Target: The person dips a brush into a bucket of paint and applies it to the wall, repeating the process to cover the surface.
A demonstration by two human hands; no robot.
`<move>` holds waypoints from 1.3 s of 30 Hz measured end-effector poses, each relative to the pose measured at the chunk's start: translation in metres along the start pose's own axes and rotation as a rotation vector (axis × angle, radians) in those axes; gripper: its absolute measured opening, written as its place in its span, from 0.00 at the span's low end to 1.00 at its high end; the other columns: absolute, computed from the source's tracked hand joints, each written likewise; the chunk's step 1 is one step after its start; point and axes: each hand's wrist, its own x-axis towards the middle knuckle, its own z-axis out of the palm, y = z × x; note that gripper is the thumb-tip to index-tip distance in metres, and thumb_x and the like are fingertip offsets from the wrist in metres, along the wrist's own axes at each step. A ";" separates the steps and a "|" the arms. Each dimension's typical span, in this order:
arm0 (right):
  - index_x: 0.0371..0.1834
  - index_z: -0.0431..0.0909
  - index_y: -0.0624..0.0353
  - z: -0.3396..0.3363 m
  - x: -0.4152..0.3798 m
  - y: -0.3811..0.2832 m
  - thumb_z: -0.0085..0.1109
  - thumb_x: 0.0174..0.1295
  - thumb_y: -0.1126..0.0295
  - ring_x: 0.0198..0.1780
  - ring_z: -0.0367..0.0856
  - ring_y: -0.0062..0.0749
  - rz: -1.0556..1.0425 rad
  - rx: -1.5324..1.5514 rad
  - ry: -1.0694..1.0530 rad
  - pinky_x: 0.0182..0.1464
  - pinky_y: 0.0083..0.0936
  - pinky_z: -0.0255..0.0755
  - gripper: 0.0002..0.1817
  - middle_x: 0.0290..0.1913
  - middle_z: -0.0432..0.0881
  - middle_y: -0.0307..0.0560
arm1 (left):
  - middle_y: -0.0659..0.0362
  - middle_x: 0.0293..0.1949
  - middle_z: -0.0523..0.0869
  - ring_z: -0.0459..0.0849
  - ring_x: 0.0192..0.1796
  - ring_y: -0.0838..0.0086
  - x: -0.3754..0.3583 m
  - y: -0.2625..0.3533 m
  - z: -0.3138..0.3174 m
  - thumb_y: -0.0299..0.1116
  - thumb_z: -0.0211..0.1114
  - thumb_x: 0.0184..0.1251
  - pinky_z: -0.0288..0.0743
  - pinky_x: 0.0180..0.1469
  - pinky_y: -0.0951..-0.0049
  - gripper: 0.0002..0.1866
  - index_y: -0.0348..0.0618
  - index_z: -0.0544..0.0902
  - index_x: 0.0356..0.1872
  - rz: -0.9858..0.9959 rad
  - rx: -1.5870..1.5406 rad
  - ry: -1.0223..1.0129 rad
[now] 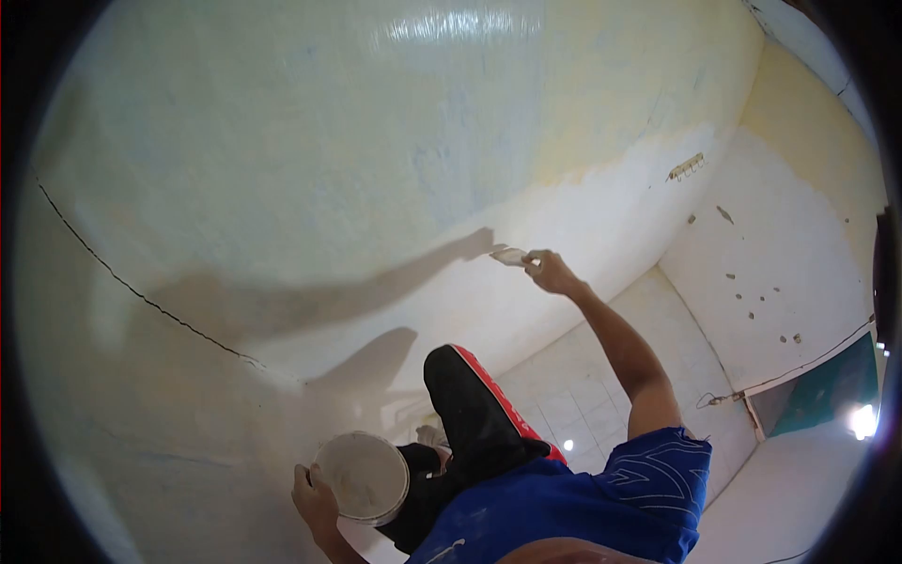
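My right hand [552, 272] is closed around the handle of a flat, pale brush or scraper [510, 256], whose end is at the wall [451, 310]. Down at the lower left, my left hand [315, 498] grips the rim of a round whitish bucket [362, 477], which rests against my leg. Pale material shows inside the bucket. The wall is white in its lower part and greenish and yellow above. Shadows of my arm and knee fall across it.
A long dark crack [141, 294] runs along the left wall. On the right are a hook rack [686, 168], several chipped spots, a cable [719, 399], a green cloth [827, 390] and a bright lamp [862, 421]. Floor tiles [587, 404] show beyond my knee.
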 end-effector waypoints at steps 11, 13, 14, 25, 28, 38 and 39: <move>0.56 0.88 0.47 -0.393 0.074 -0.286 0.62 0.67 0.68 0.34 0.75 0.20 -0.245 -0.228 0.367 0.22 0.19 0.62 0.15 0.41 0.86 0.40 | 0.42 0.24 0.78 0.77 0.28 0.45 -0.003 -0.014 0.003 0.35 0.59 0.75 0.67 0.36 0.49 0.15 0.32 0.72 0.31 -0.016 0.011 0.020; 0.54 0.84 0.62 -0.415 0.053 -0.328 0.62 0.71 0.67 0.24 0.75 0.23 -0.271 -0.119 0.558 0.23 0.24 0.70 0.14 0.31 0.82 0.45 | 0.42 0.24 0.79 0.77 0.28 0.45 -0.001 -0.016 0.002 0.35 0.59 0.75 0.67 0.36 0.48 0.15 0.32 0.72 0.31 -0.009 -0.001 0.015; 0.53 0.85 0.61 -0.415 0.054 -0.337 0.62 0.71 0.67 0.25 0.75 0.24 -0.304 -0.073 0.642 0.23 0.25 0.70 0.14 0.32 0.82 0.47 | 0.42 0.25 0.79 0.77 0.28 0.44 -0.001 -0.016 0.001 0.35 0.59 0.75 0.68 0.36 0.48 0.15 0.32 0.72 0.31 -0.002 -0.010 0.008; 0.54 0.82 0.63 -0.229 0.053 -0.184 0.54 0.73 0.65 0.45 0.88 0.56 -0.300 -0.014 0.445 0.48 0.43 0.79 0.15 0.42 0.86 0.67 | 0.42 0.25 0.80 0.79 0.30 0.43 0.002 -0.017 0.003 0.35 0.59 0.75 0.68 0.37 0.48 0.15 0.33 0.72 0.31 0.012 -0.027 0.016; 0.54 0.84 0.60 -0.211 0.035 -0.155 0.59 0.69 0.65 0.60 0.83 0.56 -0.155 -0.192 0.103 0.65 0.44 0.73 0.16 0.51 0.87 0.62 | 0.42 0.25 0.80 0.79 0.30 0.42 0.007 -0.019 0.005 0.35 0.59 0.75 0.67 0.36 0.48 0.16 0.33 0.72 0.30 0.010 -0.014 0.010; 0.55 0.87 0.52 -0.446 0.082 -0.338 0.64 0.66 0.62 0.26 0.75 0.25 -0.287 -0.315 0.355 0.21 0.26 0.68 0.16 0.34 0.86 0.46 | 0.37 0.33 0.83 0.79 0.34 0.40 -0.010 0.010 -0.018 0.42 0.55 0.78 0.73 0.39 0.50 0.16 0.35 0.77 0.40 0.020 0.066 -0.067; 0.54 0.84 0.61 -0.457 0.066 -0.364 0.63 0.69 0.64 0.32 0.81 0.32 -0.284 -0.293 0.424 0.30 0.33 0.78 0.16 0.35 0.85 0.52 | 0.37 0.33 0.83 0.79 0.34 0.40 -0.010 0.011 -0.016 0.42 0.55 0.78 0.73 0.39 0.50 0.16 0.35 0.77 0.40 0.021 0.061 -0.064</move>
